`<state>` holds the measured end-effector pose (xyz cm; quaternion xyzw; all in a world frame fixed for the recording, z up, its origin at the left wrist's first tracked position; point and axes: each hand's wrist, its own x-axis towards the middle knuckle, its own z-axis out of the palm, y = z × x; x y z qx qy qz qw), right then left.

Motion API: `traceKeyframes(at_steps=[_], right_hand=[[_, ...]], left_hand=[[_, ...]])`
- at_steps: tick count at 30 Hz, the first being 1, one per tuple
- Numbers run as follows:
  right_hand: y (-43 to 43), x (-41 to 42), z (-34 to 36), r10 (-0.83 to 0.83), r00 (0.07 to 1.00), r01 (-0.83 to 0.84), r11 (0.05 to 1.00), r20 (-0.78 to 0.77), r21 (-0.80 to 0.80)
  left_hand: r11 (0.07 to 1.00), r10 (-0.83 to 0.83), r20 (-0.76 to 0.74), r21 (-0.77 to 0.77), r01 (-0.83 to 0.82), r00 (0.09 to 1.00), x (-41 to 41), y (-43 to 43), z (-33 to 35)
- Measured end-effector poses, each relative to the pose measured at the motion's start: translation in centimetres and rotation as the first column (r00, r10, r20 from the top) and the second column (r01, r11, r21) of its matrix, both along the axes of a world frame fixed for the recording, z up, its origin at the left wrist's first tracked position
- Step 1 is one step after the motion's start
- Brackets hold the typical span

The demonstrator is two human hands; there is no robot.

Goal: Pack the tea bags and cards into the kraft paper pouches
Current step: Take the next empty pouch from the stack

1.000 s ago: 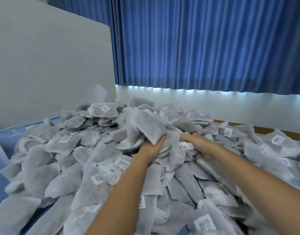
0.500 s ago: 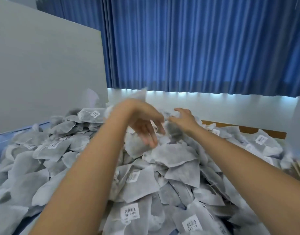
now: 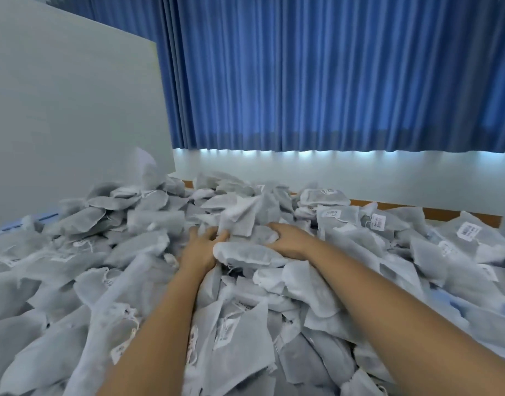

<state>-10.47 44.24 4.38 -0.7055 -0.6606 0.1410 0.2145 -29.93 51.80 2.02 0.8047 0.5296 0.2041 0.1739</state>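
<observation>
The left hand [image 3: 201, 248] lies sunk in the top of the heap of tea bags [image 3: 131, 252], palm down, fingers spread and their tips buried. The bags hide whether it grips anything, so I cannot tell. The right hand [image 3: 288, 238] sits just beside it on the heap's crest, its fingers curled over and grasping tea bags there. Both bare forearms reach up across the near slope of the heap.

The heap itself fills the lower half of the view: grey-white fabric sachets, piled loose at every angle, many blurred. Behind the heap hangs a pleated blue curtain [image 3: 331, 75], with a line of light along its hem. At the heap's left rear stands a large white panel [image 3: 68, 110], upright, and some bags lie against its foot. A pale wall [image 3: 359, 175] runs below the curtain, behind the heap. A brown wooden edge [image 3: 445, 214] shows along the heap's far right rim. A thin strip of the blue surface [image 3: 14, 226] shows at the heap's far left.

On the heap's crest, a plump bag [image 3: 245, 252] lies between the two hands and touches both. Just beyond it, a flat bag [image 3: 239, 217] stands tilted up, and the left thumb meets its lower corner. White printed labels [image 3: 469, 231] show on several bags on the heap's right side, their print too small to read.
</observation>
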Motion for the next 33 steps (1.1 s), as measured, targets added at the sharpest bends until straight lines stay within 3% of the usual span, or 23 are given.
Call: traceKeyframes(at_steps=[3, 8, 10, 13, 15, 18, 20, 24, 27, 30, 32, 33], right_hand=[[-3.7, 1.6, -0.2, -0.075, 0.997, 0.074, 0.997, 0.026, 0.032], [-10.5, 3.4, -0.5, -0.173, 0.962, 0.222, 0.946, -0.211, 0.237], [-12.9, 4.4, 0.3, -0.151, 0.972, 0.194, 0.948, -0.181, 0.252], [-17.2, 5.8, 2.0, -0.136, 0.989, 0.143, 0.982, -0.06, 0.124], [-21.5, 7.2, 3.2, -0.1, 0.988, 0.121, 0.973, -0.116, 0.196], [-30.7, 9.7, 3.4, -0.232, 0.966, 0.251, 0.947, -0.113, 0.202], [-37.4, 11.0, 1.9, -0.309, 0.947, 0.316, 0.944, -0.085, 0.095], [-47.1, 10.3, -2.2, -0.25, 0.963, 0.226, 0.954, -0.106, -0.195], [-48.6, 8.4, -5.1, -0.228, 0.972, 0.212, 0.958, -0.064, -0.193], [-47.1, 6.6, -6.5, -0.266, 0.95, 0.25, 0.962, -0.161, -0.112], [-45.4, 5.7, -6.4, -0.282, 0.929, 0.277, 0.959, -0.239, -0.057], [-44.7, 5.5, -6.2, -0.279, 0.927, 0.276, 0.96, -0.251, -0.049]], left_hand=[[0.994, -0.064, 0.273, -0.073, 0.087, 0.96, 1.7, -3.0, -1.5], [0.975, -0.109, 0.457, -0.126, 0.186, 0.883, 4.8, -9.3, -1.5], [0.975, -0.103, 0.457, -0.13, 0.181, 0.883, 6.2, -11.3, -1.4], [0.984, -0.093, 0.286, -0.117, 0.131, 0.954, 7.7, -13.5, -1.2], [0.979, -0.19, 0.085, -0.055, 0.195, 0.978, 8.0, -14.9, -0.3], [0.98, -0.19, -0.139, -0.093, 0.178, 0.972, 7.6, -16.5, 1.4], [0.987, -0.108, -0.246, -0.14, 0.075, 0.963, 7.0, -17.5, 1.9], [0.992, 0.005, -0.533, -0.103, -0.071, 0.846, 7.0, -21.8, 2.9], [0.992, 0.048, -0.629, -0.062, -0.112, 0.776, 7.5, -26.9, 4.7], [0.985, 0.172, -0.717, 0.103, -0.141, 0.675, 8.5, -32.5, 5.7], [0.961, 0.262, -0.673, 0.246, -0.126, 0.691, 9.9, -36.2, 5.2], [0.941, 0.271, -0.6, 0.33, -0.075, 0.753, 10.8, -37.9, 4.7]])
